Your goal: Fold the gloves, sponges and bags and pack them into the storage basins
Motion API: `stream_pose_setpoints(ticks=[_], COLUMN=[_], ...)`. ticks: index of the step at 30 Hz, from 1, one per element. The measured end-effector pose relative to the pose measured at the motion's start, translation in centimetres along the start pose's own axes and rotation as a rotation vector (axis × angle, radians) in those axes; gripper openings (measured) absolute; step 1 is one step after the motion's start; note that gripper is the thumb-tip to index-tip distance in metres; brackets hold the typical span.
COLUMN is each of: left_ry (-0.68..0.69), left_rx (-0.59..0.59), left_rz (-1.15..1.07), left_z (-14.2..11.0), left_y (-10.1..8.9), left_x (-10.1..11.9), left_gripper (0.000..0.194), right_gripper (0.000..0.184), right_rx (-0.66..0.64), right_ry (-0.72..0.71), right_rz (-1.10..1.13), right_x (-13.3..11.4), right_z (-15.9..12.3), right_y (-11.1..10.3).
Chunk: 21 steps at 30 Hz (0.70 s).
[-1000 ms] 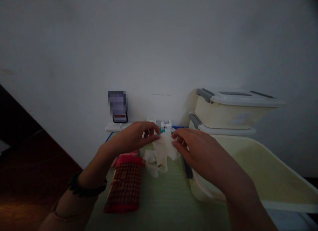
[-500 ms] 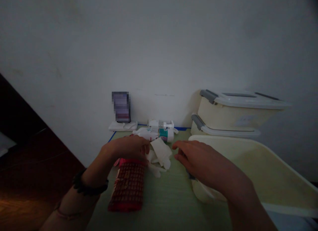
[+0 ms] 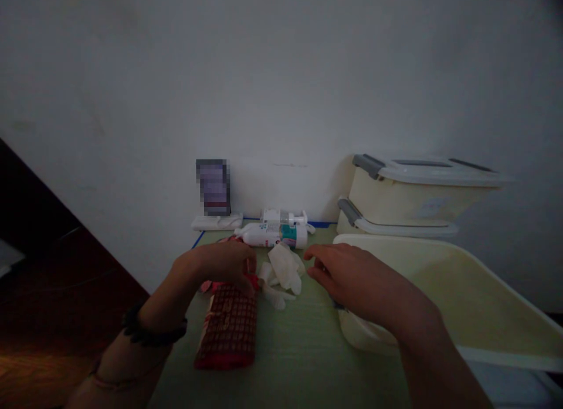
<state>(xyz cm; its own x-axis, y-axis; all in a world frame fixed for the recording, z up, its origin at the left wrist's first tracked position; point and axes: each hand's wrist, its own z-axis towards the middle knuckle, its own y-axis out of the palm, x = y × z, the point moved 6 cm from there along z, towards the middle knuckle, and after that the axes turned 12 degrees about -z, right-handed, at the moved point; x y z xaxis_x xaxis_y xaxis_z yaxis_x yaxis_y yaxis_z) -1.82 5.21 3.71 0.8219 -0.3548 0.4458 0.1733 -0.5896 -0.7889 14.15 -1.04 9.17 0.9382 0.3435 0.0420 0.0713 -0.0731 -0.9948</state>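
My left hand (image 3: 224, 262) hovers over the top end of a red patterned fabric item (image 3: 229, 327), perhaps a pouch or folded cloth. Its fingers curve downward with the thumb apart, and nothing shows between them. Crumpled white tissues (image 3: 284, 268) lie between my hands on the green tabletop (image 3: 294, 344). To the right of them, my right hand (image 3: 343, 268) is held with fingers bent and thumb apart, empty, beside the near-left rim of a cream open bin (image 3: 440, 251). Behind the tissues a white bottle with a teal label (image 3: 275, 235) lies on its side.
A clear-and-white pump bottle (image 3: 290, 217) lies behind the labelled bottle, by the wall. At the back left, a blurred-out phone-like screen (image 3: 214, 187) stands on a white base (image 3: 217, 222). Two lidded cream storage boxes (image 3: 417, 201) are stacked at the back right.
My left hand has drawn slightly left, away from the tissues. The upper tissue has shifted and looks more crumpled. My right hand has barely moved.
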Motion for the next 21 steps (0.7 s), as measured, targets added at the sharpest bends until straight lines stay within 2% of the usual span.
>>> stream_pose_setpoints(ticks=[4,8,10,13,16,19,21], left_ry=[-0.001,0.037,0.073,0.141,0.24,0.333,0.377], left_rx=[0.015,0.084,0.149,0.243,0.281,0.234,0.244], left_rz=[0.001,0.004,-0.001,-0.026,-0.038,-0.053,-0.067], left_z=[0.6,1.1,1.2,1.5,2.4,3.7,4.1], left_y=[0.4,0.3,0.0,-0.3,0.4,1.7,1.8], left_x=[1.0,1.4,1.5,1.6,1.6,1.7,1.9], left_gripper=[0.026,0.022,0.03,0.051,0.058,0.035,0.017], right_gripper=[0.02,0.019,0.019,0.021,0.022,0.026,0.028], right_rx=[0.006,0.011,0.011,0.008,0.002,0.008,0.02], right_ry=[-0.018,-0.016,-0.014,-0.01,-0.007,-0.013,-0.013], right_rz=[0.004,0.003,0.007,0.015,0.02,0.042,0.05], right_x=[-0.3,-0.2,-0.1,0.0,0.1,0.3,0.4], right_z=[0.0,-0.1,-0.2,-0.4,-0.6,-0.6,-0.6], right_y=[0.1,0.2,0.1,0.0,-0.1,-0.1,-0.2])
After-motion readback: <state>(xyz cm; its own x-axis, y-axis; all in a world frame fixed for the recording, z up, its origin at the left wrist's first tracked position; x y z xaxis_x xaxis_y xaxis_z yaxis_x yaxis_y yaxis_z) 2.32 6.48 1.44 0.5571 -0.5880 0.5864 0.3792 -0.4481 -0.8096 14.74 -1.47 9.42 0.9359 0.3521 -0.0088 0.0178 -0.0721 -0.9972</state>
